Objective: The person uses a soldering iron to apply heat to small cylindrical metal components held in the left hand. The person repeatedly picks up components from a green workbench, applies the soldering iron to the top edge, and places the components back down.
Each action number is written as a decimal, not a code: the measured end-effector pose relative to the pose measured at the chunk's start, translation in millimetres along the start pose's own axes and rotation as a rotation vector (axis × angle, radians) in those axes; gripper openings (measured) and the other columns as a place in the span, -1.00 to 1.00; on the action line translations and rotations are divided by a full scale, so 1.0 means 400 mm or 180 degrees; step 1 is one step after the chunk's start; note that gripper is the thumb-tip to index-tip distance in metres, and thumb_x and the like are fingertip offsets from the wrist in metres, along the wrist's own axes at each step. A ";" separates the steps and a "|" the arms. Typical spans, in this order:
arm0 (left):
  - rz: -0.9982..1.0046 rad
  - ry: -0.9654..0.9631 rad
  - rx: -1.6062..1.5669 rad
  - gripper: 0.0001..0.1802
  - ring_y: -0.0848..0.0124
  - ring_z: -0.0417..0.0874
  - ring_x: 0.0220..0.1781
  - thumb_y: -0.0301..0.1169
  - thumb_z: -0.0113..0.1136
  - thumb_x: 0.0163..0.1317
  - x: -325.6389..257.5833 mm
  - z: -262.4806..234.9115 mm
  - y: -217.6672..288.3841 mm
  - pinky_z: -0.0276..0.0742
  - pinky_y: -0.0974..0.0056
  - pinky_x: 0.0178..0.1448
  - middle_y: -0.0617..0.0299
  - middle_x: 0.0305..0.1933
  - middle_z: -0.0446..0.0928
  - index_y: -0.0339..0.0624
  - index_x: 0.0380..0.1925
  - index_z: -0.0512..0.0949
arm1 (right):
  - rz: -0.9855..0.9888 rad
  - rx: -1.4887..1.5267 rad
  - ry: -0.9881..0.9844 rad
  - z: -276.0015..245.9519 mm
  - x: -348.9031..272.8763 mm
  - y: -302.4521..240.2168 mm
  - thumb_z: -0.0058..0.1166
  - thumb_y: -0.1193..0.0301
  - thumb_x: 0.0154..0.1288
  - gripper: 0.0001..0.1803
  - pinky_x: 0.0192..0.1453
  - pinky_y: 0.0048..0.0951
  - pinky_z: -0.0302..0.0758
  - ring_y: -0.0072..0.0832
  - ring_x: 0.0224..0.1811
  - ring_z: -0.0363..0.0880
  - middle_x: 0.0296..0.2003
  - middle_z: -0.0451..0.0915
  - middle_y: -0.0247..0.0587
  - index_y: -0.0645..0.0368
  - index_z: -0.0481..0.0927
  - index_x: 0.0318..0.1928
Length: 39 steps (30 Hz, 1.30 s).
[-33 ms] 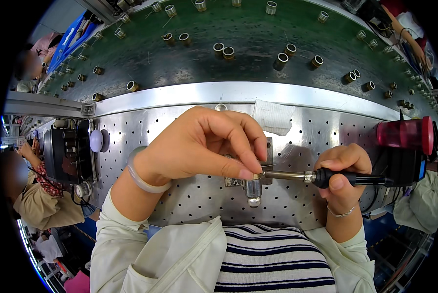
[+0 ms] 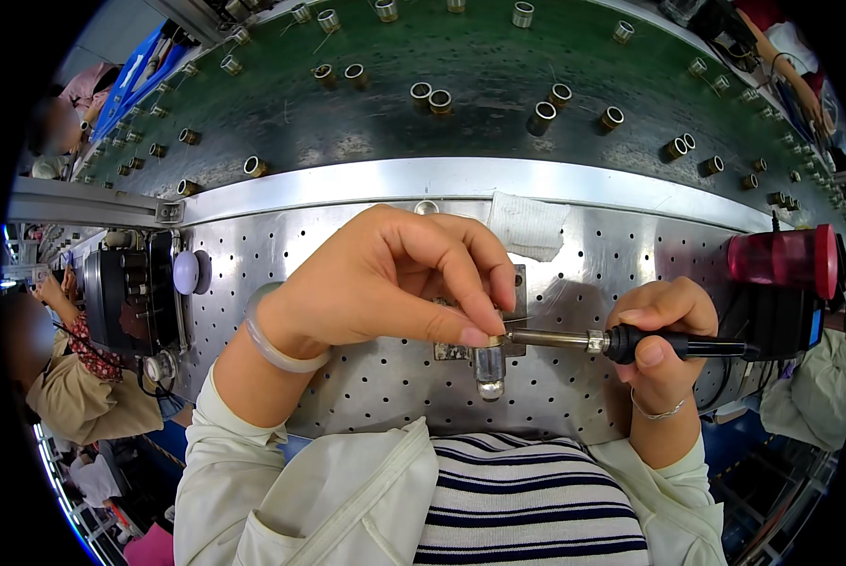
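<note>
My left hand (image 2: 404,278) is closed in a pinch over the top of a small upright metal cylinder (image 2: 489,361) with a shiny rounded end. What lies between its fingertips is hidden. My right hand (image 2: 669,332) grips a soldering iron (image 2: 555,338) by its black handle. The iron lies nearly level, and its tip meets the cylinder's top edge, right beside the left fingertips. Behind the fingers, partly covered, is a metal fixture (image 2: 517,283) on the perforated metal worktop (image 2: 376,396).
A green conveyor belt (image 2: 376,123) carrying several short metal tubes runs beyond a metal rail (image 2: 348,181). A white cloth (image 2: 527,226) lies by the rail. At right stand a red translucent container (image 2: 772,258) and a black box; at left, a black device (image 2: 126,292). Other people sit on both sides.
Several tubes on the belt have shifted very slightly to the left. Both hands and the soldering iron hold the same position.
</note>
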<state>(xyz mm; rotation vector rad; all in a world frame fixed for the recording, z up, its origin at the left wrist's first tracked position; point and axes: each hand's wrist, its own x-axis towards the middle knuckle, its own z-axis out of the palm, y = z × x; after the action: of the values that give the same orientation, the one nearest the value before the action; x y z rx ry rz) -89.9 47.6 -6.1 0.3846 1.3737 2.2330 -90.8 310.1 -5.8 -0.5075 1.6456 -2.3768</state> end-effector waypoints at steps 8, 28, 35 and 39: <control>-0.0080 -0.0033 0.0012 -0.80 0.31 0.55 -0.14 -0.75 0.35 -0.17 -0.001 -0.004 -0.001 0.49 0.37 -0.04 -0.01 -0.17 0.52 -0.32 -0.46 0.67 | 0.0043 -0.0056 0.0024 -0.006 -0.001 -0.001 0.32 0.52 0.00 -0.76 -0.54 -0.66 0.37 -0.61 -0.67 0.46 -0.56 0.54 -0.15 0.32 0.50 -0.37; -0.0669 -0.0080 -0.0211 -0.69 0.37 0.57 -0.13 -0.63 0.28 0.01 0.002 -0.014 0.004 0.46 0.38 0.01 0.00 -0.14 0.56 -0.44 -0.18 0.61 | -0.0168 -0.0320 -0.0166 -0.029 -0.002 0.006 0.33 0.55 -0.05 -0.76 -0.43 -0.58 0.43 -0.50 -0.53 0.52 -0.50 0.56 -0.12 0.35 0.54 -0.37; -0.0623 -0.0080 -0.0224 -0.70 0.37 0.57 -0.13 -0.65 0.28 -0.01 0.000 -0.016 0.002 0.47 0.39 0.00 -0.01 -0.14 0.56 -0.43 -0.19 0.61 | -0.0273 -0.0391 -0.0271 -0.032 0.000 0.007 0.34 0.56 -0.07 -0.76 -0.41 -0.54 0.44 -0.46 -0.50 0.53 -0.48 0.56 -0.14 0.36 0.55 -0.38; -0.0615 -0.0070 -0.0247 -0.68 0.37 0.58 -0.12 -0.64 0.30 -0.02 0.000 -0.016 0.001 0.48 0.39 0.00 -0.02 -0.12 0.55 -0.45 -0.18 0.61 | -0.0266 -0.0369 -0.0293 -0.032 0.001 0.006 0.34 0.56 -0.07 -0.76 -0.44 -0.54 0.43 -0.46 -0.52 0.52 -0.49 0.55 -0.14 0.37 0.55 -0.38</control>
<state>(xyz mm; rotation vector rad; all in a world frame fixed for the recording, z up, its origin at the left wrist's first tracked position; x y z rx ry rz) -92.8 42.7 -8.7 0.2380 1.2526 2.1096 -96.3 320.3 -12.0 -0.7090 1.7610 -2.2866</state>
